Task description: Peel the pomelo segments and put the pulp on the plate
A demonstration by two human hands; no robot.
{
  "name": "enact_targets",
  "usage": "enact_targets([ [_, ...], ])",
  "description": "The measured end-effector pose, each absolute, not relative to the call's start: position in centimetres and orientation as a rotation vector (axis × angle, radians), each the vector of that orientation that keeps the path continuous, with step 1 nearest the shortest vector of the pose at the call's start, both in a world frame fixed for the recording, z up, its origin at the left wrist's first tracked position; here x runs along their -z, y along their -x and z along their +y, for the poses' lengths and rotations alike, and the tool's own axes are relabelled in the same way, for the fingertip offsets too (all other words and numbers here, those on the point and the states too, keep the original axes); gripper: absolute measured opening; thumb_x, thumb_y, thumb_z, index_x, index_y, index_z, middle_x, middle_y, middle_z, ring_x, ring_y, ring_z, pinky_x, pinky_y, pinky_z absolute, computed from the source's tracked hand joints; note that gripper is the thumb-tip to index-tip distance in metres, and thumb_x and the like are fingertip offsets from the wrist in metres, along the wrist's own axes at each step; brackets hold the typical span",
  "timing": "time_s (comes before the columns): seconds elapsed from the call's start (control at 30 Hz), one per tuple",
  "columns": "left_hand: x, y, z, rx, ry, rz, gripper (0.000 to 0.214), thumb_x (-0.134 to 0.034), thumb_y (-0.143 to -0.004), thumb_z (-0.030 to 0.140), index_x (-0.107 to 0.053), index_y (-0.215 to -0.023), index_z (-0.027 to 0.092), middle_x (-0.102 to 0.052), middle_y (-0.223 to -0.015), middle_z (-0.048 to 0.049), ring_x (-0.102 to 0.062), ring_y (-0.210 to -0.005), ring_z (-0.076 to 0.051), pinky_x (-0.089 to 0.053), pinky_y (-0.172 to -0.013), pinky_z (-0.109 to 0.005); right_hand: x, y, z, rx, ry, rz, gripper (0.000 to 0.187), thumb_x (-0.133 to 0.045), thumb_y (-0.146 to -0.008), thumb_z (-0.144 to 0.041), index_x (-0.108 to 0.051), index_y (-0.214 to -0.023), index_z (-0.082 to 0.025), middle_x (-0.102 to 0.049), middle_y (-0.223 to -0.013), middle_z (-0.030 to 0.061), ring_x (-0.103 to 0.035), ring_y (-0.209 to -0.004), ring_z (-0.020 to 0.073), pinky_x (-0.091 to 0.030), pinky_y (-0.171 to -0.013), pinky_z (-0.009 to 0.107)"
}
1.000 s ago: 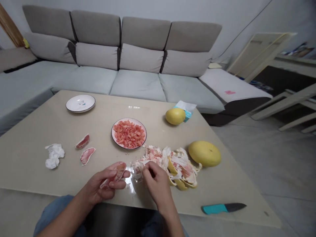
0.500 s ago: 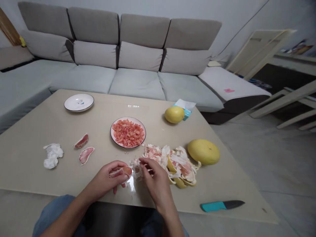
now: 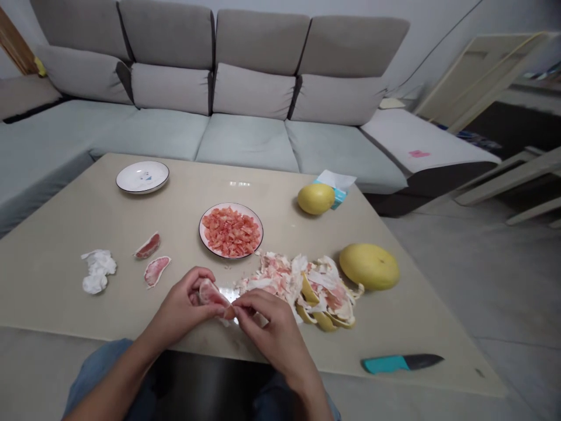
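Over the near edge of the beige stone-look table point(image 3: 87, 310), we log both hands meeting in the middle. The change: the right hand point(image 3: 267, 330) has left the peel heap and come across to the left hand point(image 3: 182, 307), so the pomelo segment point(image 3: 213, 294) is now held by two hands instead of one. It sits just above the table, between the hands, pink flesh showing through its pale membrane.

Left fingers point(image 3: 193, 286) are curled around the segment from below and the side, closed on it. Right thumb and forefinger are pinched together on its far tip; the exact grip is partly hidden by the hands.

Nearest the right hand is a heap of pomelo peel and pith point(image 3: 298, 289), with yellow rind at its right side. Past the hands, a white plate with a dark rim point(image 3: 200, 231) holds a mound of pink pulp bits. Two stripped membrane pieces point(image 3: 151, 260) lie left of it, beside crumpled tissue point(image 3: 99, 272). Further off we note a whole pomelo point(image 3: 369, 266), a smaller yellow pomelo point(image 3: 315, 199) by a tissue box point(image 3: 337, 199), a second white plate point(image 3: 142, 177), and a teal-handled knife point(image 3: 403, 363) at the right corner.
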State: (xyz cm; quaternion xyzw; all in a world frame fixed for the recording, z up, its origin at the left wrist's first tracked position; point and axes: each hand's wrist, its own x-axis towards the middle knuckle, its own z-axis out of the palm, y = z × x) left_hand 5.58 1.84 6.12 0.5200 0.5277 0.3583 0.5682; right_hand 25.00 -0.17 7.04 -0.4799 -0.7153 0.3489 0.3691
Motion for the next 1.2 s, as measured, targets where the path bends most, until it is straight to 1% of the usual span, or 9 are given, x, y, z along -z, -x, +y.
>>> enact_targets([
  [0.1,-6.4,-5.7,1.9,-0.848,-1.097,1.172,0.037,-0.079,-0.064,0.023,-0.056,-0.092,0.019,-0.066,-0.072,0.0030,-0.061,-0.064,-0.014,-0.047,-0.061,-0.024,-7.1,-24.9,-0.3,-0.953,1.237,-1.783,0.018,-0.059,-0.082,-0.012,-0.073,-0.080,-0.023,-0.072,-0.076,0.0010,-0.064,-0.071,0.0153,-0.047,-0.067,0.025],
  [0.23,-6.5,-5.7,2.0,-0.819,-1.093,1.150,0.033,-0.078,-0.066,0.022,-0.060,-0.092,0.016,-0.068,-0.073,0.0016,-0.061,-0.067,-0.014,-0.047,-0.064,-0.024,-7.1,-24.8,-0.4,-1.052,1.308,-1.715,0.018,-0.059,-0.079,-0.013,-0.075,-0.078,-0.021,-0.070,-0.072,0.0008,-0.061,-0.063,0.0141,-0.044,-0.057,0.022],
  [0.43,-6.5,-5.6,2.1,-0.795,-1.093,1.061,0.036,-0.077,-0.070,0.024,-0.059,-0.100,0.015,-0.068,-0.075,0.0002,-0.061,-0.070,-0.015,-0.046,-0.067,-0.025,-7.3,-24.3,-0.6,-1.133,1.368,-1.674,0.017,-0.056,-0.072,-0.011,-0.070,-0.068,-0.018,-0.062,-0.062,-0.0011,-0.052,-0.057,0.0121,-0.038,-0.053,0.022],
  [0.5,-6.3,-5.3,2.1,-0.804,-1.089,1.020,0.035,-0.076,-0.072,0.026,-0.059,-0.101,0.016,-0.067,-0.076,0.0000,-0.061,-0.071,-0.015,-0.045,-0.069,-0.025,-7.3,-24.1,-0.6,-1.220,1.354,-1.617,0.015,-0.055,-0.071,-0.011,-0.068,-0.067,-0.017,-0.059,-0.061,-0.0017,-0.049,-0.055,0.0112,-0.036,-0.052,0.021],
  [0.57,-6.2,-5.0,2.2,-0.827,-1.087,0.981,0.033,-0.075,-0.074,0.028,-0.058,-0.100,0.016,-0.066,-0.077,0.0001,-0.061,-0.071,-0.015,-0.045,-0.070,-0.026,-7.2,-23.9,-0.5,-1.341,1.333,-1.513,0.012,-0.056,-0.074,-0.016,-0.067,-0.068,-0.017,-0.057,-0.059,-0.0021,-0.046,-0.053,0.0102,-0.033,-0.049,0.020],
  [0.67,-6.0,-4.6,2.3,-0.863,-1.094,0.963,0.031,-0.074,-0.075,0.029,-0.057,-0.098,0.017,-0.064,-0.078,0.0005,-0.061,-0.071,-0.015,-0.045,-0.070,-0.027,-7.1,-23.9,-0.4,-1.452,1.327,-1.381,0.016,-0.060,-0.079,-0.028,-0.069,-0.073,-0.016,-0.057,-0.060,-0.0016,-0.042,-0.050,0.0089,-0.030,-0.047,0.020],
  [0.73,-6.0,-4.5,2.3,-0.863,-1.115,0.976,0.031,-0.074,-0.075,0.029,-0.057,-0.098,0.017,-0.063,-0.077,0.0007,-0.061,-0.072,-0.015,-0.044,-0.070,-0.026,-7.1,-24.0,-0.4,-1.441,1.325,-1.389,0.017,-0.063,-0.079,-0.030,-0.071,-0.076,-0.016,-0.062,-0.065,0.0000,-0.044,-0.051,0.0088,-0.031,-0.047,0.020],
  [0.83,-6.1,-4.6,2.3,-0.846,-1.148,1.007,0.031,-0.075,-0.075,0.029,-0.058,-0.098,0.017,-0.064,-0.078,0.0004,-0.060,-0.074,-0.015,-0.044,-0.070,-0.026,-6.9,-24.2,-0.4,-1.338,1.337,-1.479,0.013,-0.065,-0.077,-0.025,-0.073,-0.074,-0.017,-0.066,-0.068,0.0014,-0.048,-0.054,0.0095,-0.035,-0.049,0.020],
  [1.2,-6.3,-4.9,2.2,-0.782,-1.189,1.055,0.029,-0.072,-0.075,0.021,-0.060,-0.101,0.018,-0.067,-0.079,0.0000,-0.061,-0.074,-0.017,-0.046,-0.072,-0.028,-6.7,-24.1,-0.4,-1.160,1.375,-1.683,0.013,-0.061,-0.076,-0.013,-0.073,-0.073,-0.017,-0.067,-0.065,0.0006,-0.056,-0.059,0.0116,-0.039,-0.054,0.020],
])
